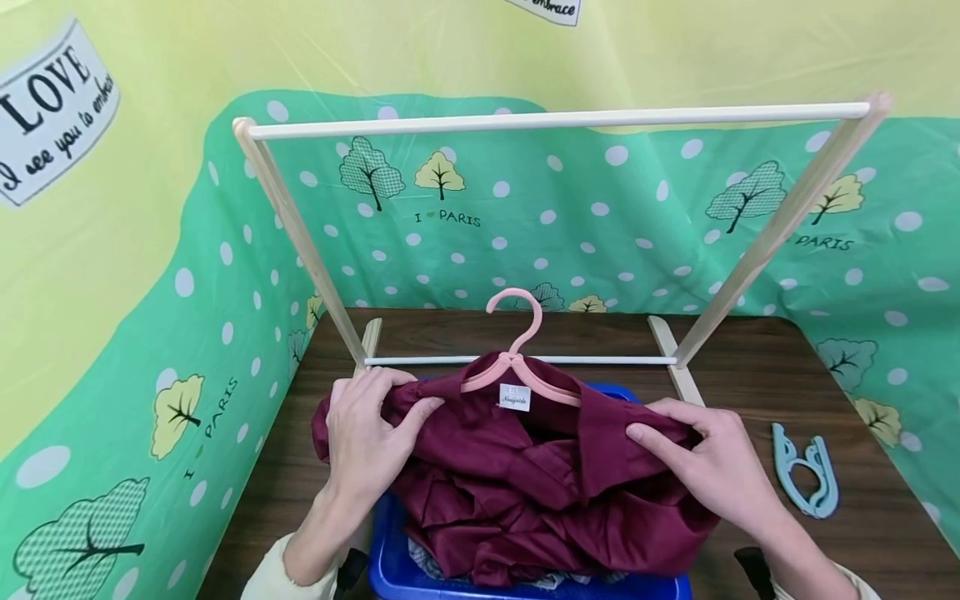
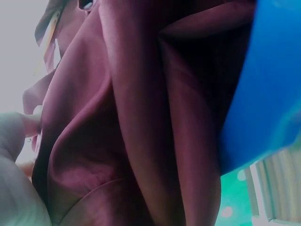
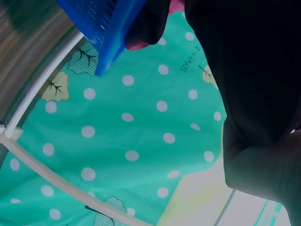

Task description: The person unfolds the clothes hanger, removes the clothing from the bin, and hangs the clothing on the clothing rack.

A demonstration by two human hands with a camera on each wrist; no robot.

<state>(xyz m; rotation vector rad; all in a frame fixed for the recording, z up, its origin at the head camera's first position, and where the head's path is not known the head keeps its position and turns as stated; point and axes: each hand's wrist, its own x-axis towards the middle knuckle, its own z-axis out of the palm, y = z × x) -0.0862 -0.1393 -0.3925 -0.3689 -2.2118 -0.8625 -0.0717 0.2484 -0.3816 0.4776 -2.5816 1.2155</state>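
Observation:
A maroon shirt [image 1: 517,467] is spread over a blue basket [image 1: 382,550], its collar area facing up with a white label. Inside its neck sits a pink hanger [image 1: 555,390], the hook standing up above the fabric. My left hand [image 1: 367,433] pinches the shirt's left shoulder between thumb and fingers; the left wrist view shows the cloth hanging in folds beside that hand [image 2: 19,165]. At the other shoulder my right hand [image 1: 708,458] pinches the fabric, thumb on the front. Dark, shadowed cloth fills much of the right wrist view.
A rack with a white top bar [image 1: 555,119] and wooden legs stands behind the basket. On the brown table [image 1: 750,533] at the right lies a light blue folded hanger [image 1: 808,475]. Grey patterned cloth [image 1: 427,562] shows in the basket under the shirt. A green dotted curtain surrounds the table.

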